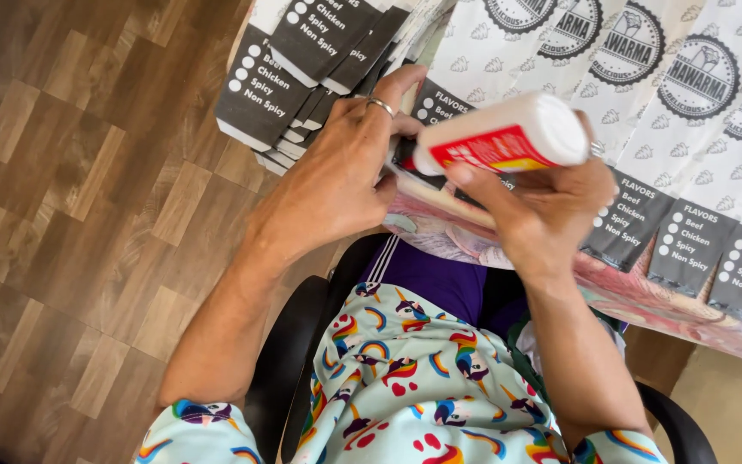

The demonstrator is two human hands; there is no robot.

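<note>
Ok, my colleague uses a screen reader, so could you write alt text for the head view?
A person's right hand tips a white glue bottle with a red label, nozzle towards the left hand, which presses on printed paper sleeves spread over a table edge. A stack of the same sleeves sits beyond, above a wood-look floor.

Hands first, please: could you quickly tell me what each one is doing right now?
Left hand: pressed down on a paper bag, fingers curled, gripping nothing that shows.
Right hand: closed around a white glue bottle, its tip at the paper.
</note>
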